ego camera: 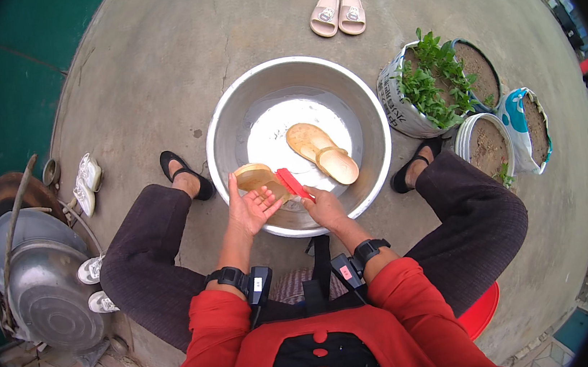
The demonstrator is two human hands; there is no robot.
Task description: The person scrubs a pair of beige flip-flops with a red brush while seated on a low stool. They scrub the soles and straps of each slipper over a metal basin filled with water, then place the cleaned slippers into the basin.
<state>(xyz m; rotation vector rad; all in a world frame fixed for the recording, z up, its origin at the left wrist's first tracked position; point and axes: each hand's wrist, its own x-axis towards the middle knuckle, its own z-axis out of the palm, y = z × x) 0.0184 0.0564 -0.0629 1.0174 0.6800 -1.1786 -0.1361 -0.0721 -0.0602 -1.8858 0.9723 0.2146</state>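
Note:
A wide metal basin (216,138) sits on the ground between my feet, with shallow water in its bottom. Over its near left part, my left hand (251,210) holds a tan sandal (263,176), palm turned up and thumb along the sandal's left edge. My right hand (325,208) grips the handle of a red scrubbing brush (289,182). The bristles touch or nearly touch the right side of that sandal. Its mate, another tan sandal (320,150) with a strap across the forefoot, rests in the basin, toe towards me.
Pink slides (337,15) lie beyond the basin. To the right stand a planted sack (419,87) and several soil-filled containers, including a white bucket (485,145). White sneakers (88,180) and a large metal pot (57,297) are at left. A red round object (482,311) shows behind my right leg.

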